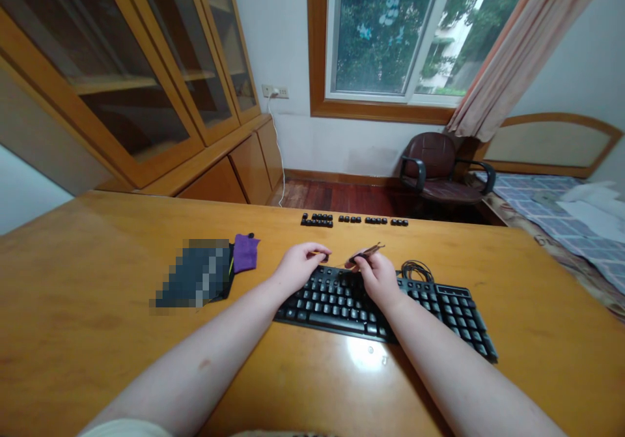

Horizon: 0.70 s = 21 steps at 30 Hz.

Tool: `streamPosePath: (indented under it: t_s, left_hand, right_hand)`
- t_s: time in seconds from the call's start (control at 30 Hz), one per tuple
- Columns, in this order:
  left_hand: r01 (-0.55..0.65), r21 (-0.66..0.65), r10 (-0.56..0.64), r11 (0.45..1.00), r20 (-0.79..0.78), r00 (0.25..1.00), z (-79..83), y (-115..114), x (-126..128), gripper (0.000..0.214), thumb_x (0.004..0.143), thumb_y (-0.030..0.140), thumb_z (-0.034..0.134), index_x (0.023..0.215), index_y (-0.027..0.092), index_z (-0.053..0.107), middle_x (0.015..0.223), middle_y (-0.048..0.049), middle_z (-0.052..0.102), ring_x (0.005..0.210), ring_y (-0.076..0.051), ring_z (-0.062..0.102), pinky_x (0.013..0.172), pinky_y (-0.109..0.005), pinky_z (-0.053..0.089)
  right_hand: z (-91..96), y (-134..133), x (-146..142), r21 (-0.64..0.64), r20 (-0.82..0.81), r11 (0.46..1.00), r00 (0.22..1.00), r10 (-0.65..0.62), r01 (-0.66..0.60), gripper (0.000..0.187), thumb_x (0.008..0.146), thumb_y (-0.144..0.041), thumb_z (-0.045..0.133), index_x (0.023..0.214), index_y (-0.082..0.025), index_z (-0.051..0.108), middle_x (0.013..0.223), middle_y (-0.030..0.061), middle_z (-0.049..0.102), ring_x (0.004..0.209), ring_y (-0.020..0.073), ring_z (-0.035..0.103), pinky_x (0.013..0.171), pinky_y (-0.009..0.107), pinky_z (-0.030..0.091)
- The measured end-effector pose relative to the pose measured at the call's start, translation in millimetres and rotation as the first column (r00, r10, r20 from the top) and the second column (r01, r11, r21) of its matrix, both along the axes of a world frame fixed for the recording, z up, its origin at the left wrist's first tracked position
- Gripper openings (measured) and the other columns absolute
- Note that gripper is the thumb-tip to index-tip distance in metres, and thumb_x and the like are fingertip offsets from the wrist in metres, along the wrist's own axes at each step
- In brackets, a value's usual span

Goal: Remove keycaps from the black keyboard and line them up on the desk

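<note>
At the far edge of the keyboard (342,301), 2 bare hands are raised just above the top key rows. Left hand (297,267): thumb and forefinger pressed together at the tips, other fingers curled; whether anything small sits between the tips cannot be told. Right hand (377,277): pinching a thin brown tool (368,252), which points up and away from the keyboard, its tip near the left fingertips.

The keyboard is black and lies flat on the wooden bench (122,333), angled slightly. Beyond the keyboard, loose black keycaps (354,219) lie in 4 short groups in a line. Just behind the keyboard's right end lies a coiled black cable (416,271). Left of the keyboard lie a purple cloth (245,253) and, touching it, a blurred dark object (195,274). Well beyond the keyboard, off the bench, stands a brown armchair (434,170).
</note>
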<state>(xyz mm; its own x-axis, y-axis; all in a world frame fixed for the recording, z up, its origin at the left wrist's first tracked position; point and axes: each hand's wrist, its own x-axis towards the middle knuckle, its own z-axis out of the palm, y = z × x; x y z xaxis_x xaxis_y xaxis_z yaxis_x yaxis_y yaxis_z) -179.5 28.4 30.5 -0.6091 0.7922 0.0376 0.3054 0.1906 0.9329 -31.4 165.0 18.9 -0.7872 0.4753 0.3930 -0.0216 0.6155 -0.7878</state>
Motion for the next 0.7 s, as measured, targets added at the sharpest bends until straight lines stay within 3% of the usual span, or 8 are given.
streamPosePath:
  t_s: [0.1, 0.27, 0.5, 0.7]
  left_hand:
    - [0.045, -0.174, -0.074, 0.984, -0.164, 0.984, 4.5, 6, -14, 0.019, 0.073, 0.022, 0.056, 0.086, 0.018, 0.070, 0.089, -0.0033, 0.071, 0.085, -0.017, 0.063, 0.082, -0.029, 0.047]
    - [0.050, -0.362, -0.160, 0.931, -0.283, 0.946, -2.4, 35, -25, 0.028, 0.068, 0.021, 0.063, 0.095, 0.018, 0.067, 0.075, -0.0014, 0.069, 0.068, -0.015, 0.063, 0.066, -0.024, 0.048]
    - [0.053, -0.421, -0.249, 0.905, -0.425, 0.870, -11.1, 90, -30, 0.028, 0.066, 0.018, 0.067, 0.093, 0.018, 0.067, 0.088, -0.0030, 0.069, 0.080, -0.015, 0.063, 0.072, -0.022, 0.046]
    - [0.001, -0.442, -0.260, 0.897, -0.526, 0.810, -19.7, 100, -34, 0.023, 0.066, 0.025, 0.070, 0.089, 0.023, 0.069, 0.092, -0.0028, 0.068, 0.090, -0.019, 0.060, 0.081, -0.026, 0.045]
  right_hand:
    - [-2.6, 1, 0, 0.007, -0.010, 0.999, 0.999, -0.033, 0.033, 0.026, 0.087, -0.034, 0.045, 0.075, -0.019, 0.063, 0.075, 0.0059, 0.068, 0.068, 0.0178, 0.064, 0.062, 0.028, 0.049]
    - [-7.0, 2, 0, -0.008, -0.013, 1.000, 1.000, -0.025, 0.025, 0.028, 0.088, -0.037, 0.045, 0.077, -0.019, 0.063, 0.071, 0.0054, 0.068, 0.067, 0.0180, 0.064, 0.062, 0.028, 0.049]
    - [-4.7, 2, 2, 0.004, -0.028, 0.997, 0.997, -0.073, 0.073, 0.034, 0.088, -0.037, 0.043, 0.065, -0.019, 0.061, 0.072, 0.0063, 0.069, 0.066, 0.0173, 0.064, 0.063, 0.028, 0.049]
    - [-0.9, 2, 3, 0.059, -0.042, 0.993, 0.994, -0.101, 0.104, 0.033, 0.088, -0.035, 0.044, 0.065, -0.020, 0.062, 0.063, 0.0035, 0.066, 0.064, 0.0164, 0.062, 0.066, 0.028, 0.048]
